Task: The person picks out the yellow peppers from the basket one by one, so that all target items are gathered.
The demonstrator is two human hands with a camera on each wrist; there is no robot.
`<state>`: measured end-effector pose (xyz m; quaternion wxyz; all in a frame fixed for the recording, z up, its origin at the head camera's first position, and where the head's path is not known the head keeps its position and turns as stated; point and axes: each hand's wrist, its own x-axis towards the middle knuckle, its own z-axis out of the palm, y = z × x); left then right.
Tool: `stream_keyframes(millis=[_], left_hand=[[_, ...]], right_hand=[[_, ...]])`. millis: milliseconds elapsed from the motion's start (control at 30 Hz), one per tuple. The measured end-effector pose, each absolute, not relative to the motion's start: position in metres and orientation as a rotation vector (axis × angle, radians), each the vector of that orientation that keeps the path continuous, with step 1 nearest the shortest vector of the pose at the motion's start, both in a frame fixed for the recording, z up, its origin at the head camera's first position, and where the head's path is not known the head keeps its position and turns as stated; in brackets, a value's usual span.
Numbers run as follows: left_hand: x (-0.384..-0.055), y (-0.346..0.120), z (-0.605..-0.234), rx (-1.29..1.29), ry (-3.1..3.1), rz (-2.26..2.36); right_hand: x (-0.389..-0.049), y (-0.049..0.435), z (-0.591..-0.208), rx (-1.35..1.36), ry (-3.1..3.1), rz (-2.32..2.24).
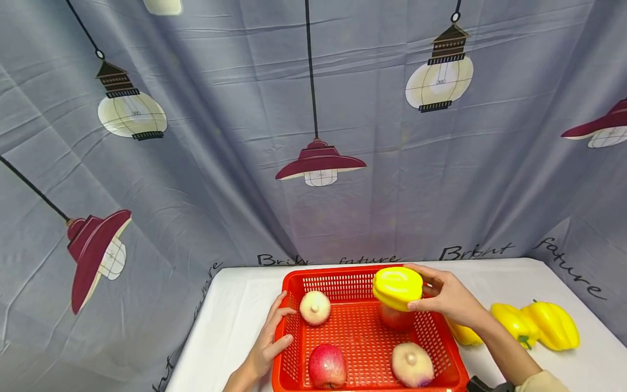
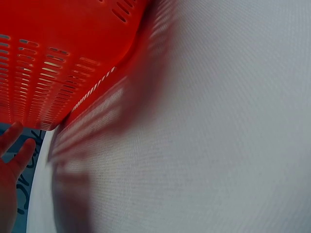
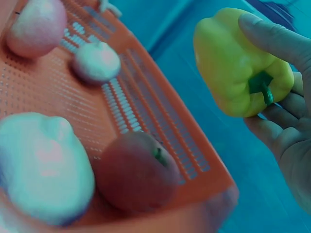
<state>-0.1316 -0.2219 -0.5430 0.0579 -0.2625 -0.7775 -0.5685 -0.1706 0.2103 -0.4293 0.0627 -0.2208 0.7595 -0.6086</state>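
My right hand (image 1: 453,296) grips a yellow bell pepper (image 1: 398,287) above the far right part of a red plastic basket (image 1: 360,325). Thumb and fingers clasp the pepper, whose green stem faces the camera in the right wrist view. My left hand (image 1: 269,337) rests at the basket's left rim with its fingers extended. Inside the basket lie a red apple (image 1: 327,366), a pale round vegetable (image 1: 315,308) at the far left and another pale one with a purple tinge (image 1: 412,365) at the near right. A reddish round fruit (image 3: 138,172) with a green stem is partly hidden beneath the pepper in the head view.
Two yellow peppers (image 1: 553,325) lie together on the white table (image 1: 509,272) right of the basket. Another yellow pepper (image 1: 464,333) shows partly behind my right forearm. A grey curtain (image 1: 235,179) printed with lamps hangs behind the table.
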Motion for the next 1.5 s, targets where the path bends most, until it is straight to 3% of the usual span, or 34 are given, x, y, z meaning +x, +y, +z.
stream_keyframes(millis=[733,1500], left_hand=[[-0.130,-0.219,-0.544,-0.796,-2.332,-1.717],[-0.132,-0.220,-0.543,-0.807,-2.328,-1.697]], right_hand=[[-0.138,0.304,-0.457,-0.056,2.807,-1.708],[-0.082,0.328,-0.507,0.459,2.628,-1.635]])
